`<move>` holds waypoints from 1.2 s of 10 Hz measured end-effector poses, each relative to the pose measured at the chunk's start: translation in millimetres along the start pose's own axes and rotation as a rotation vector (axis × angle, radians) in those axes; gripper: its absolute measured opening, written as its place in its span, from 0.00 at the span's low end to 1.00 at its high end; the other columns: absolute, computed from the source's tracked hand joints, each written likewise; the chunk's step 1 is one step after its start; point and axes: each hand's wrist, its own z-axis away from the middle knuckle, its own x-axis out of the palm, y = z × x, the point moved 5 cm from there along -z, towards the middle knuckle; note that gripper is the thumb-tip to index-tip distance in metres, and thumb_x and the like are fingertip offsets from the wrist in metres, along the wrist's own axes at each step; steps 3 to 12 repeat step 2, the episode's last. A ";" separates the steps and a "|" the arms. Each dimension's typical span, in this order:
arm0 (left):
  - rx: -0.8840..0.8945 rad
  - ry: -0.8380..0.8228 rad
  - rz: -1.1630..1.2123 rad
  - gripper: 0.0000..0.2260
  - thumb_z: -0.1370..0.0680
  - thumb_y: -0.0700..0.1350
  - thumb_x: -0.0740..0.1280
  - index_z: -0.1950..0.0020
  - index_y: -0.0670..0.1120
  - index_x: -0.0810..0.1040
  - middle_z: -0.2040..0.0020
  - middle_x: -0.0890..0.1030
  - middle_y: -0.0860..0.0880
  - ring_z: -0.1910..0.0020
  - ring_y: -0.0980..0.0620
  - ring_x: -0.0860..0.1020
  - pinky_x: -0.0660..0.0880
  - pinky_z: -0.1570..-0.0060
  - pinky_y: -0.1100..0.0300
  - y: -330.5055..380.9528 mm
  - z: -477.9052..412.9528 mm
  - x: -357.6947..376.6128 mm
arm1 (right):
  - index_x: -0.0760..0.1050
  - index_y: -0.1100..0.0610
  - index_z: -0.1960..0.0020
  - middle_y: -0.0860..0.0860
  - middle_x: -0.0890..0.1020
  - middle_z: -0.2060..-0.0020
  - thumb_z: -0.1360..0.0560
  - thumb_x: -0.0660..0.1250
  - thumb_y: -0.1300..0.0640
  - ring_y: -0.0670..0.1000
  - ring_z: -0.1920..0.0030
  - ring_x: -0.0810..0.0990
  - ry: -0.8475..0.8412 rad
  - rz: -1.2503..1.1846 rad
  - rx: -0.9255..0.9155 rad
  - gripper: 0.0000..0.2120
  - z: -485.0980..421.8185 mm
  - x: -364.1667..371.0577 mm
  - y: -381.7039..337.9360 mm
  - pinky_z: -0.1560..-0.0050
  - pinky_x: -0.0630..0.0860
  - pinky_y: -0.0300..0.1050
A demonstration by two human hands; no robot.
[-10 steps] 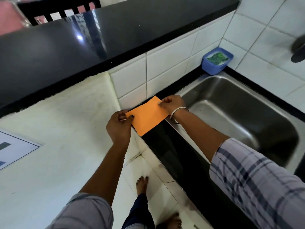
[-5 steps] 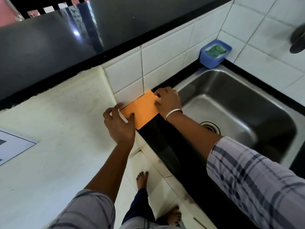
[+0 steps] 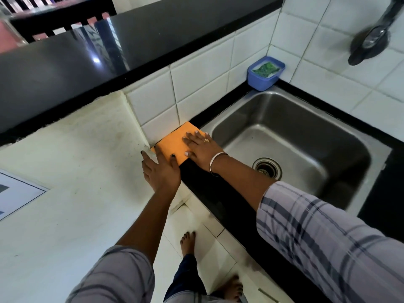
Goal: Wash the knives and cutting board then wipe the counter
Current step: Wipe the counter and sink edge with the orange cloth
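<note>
Pressing down with both palms: left hand (image 3: 160, 171) spread flat on the near corner of the orange cloth (image 3: 175, 142), right hand (image 3: 202, 148) fingers straight on its right side. The cloth lies beneath both hands on the black counter (image 3: 207, 189), with the sink (image 3: 306, 119) just right of the right hand.

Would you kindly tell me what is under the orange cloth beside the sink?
The orange cloth lies flat on the black counter beside the sink, with the left hand and right hand resting on it. The surface directly beneath is covered.
</note>
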 end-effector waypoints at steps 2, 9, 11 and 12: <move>0.120 -0.008 -0.168 0.30 0.20 0.56 0.57 0.22 0.44 0.53 0.23 0.43 0.33 0.25 0.32 0.44 0.45 0.27 0.39 27.9 35.0 4.7 | 0.50 0.53 0.23 0.53 0.51 0.23 0.17 0.48 0.48 0.56 0.23 0.47 0.057 0.045 0.006 0.25 44.6 6.4 -3.5 0.25 0.42 0.56; 0.120 -0.008 -0.168 0.30 0.20 0.56 0.57 0.22 0.44 0.53 0.23 0.43 0.33 0.25 0.32 0.44 0.45 0.27 0.39 27.9 35.0 4.7 | 0.50 0.53 0.23 0.53 0.51 0.23 0.17 0.48 0.48 0.56 0.23 0.47 0.057 0.045 0.006 0.25 44.6 6.4 -3.5 0.25 0.42 0.56; 0.120 -0.008 -0.168 0.30 0.20 0.56 0.57 0.22 0.44 0.53 0.23 0.43 0.33 0.25 0.32 0.44 0.45 0.27 0.39 27.9 35.0 4.7 | 0.50 0.53 0.23 0.53 0.51 0.23 0.17 0.48 0.48 0.56 0.23 0.47 0.057 0.045 0.006 0.25 44.6 6.4 -3.5 0.25 0.42 0.56; 0.120 -0.008 -0.168 0.30 0.20 0.56 0.57 0.22 0.44 0.53 0.23 0.43 0.33 0.25 0.32 0.44 0.45 0.27 0.39 27.9 35.0 4.7 | 0.50 0.53 0.23 0.53 0.51 0.23 0.17 0.48 0.48 0.56 0.23 0.47 0.057 0.045 0.006 0.25 44.6 6.4 -3.5 0.25 0.42 0.56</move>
